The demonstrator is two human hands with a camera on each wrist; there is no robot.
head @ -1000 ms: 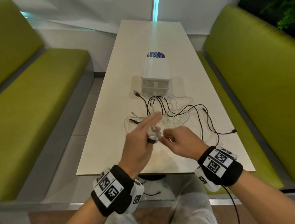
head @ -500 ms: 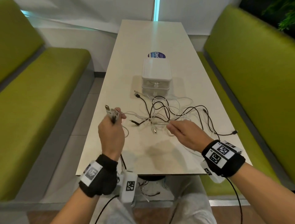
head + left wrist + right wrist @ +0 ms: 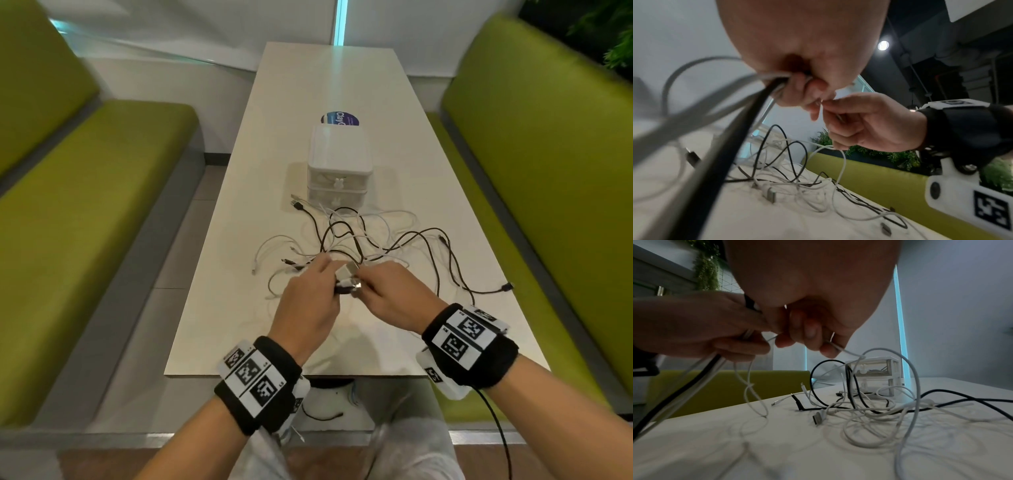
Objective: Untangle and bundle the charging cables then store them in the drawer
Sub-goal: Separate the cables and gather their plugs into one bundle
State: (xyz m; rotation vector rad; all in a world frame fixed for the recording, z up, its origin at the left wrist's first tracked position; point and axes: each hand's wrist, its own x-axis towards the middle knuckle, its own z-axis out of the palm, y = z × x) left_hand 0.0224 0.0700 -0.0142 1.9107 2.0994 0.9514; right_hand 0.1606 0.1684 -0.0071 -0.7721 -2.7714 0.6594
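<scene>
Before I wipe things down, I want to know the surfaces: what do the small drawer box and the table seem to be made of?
Drawer box: seemingly white plastic, part see-through, since cables show inside in the right wrist view. Table: smooth, pale, faintly glossy top, likely laminate; light reflects off it.

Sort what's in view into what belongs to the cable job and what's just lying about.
Job:
- tangled black and white charging cables
- cable ends gripped by left hand
- white cable pinched by right hand
- white two-drawer box

Lying about:
- round blue sticker
- green benches
- white table
</scene>
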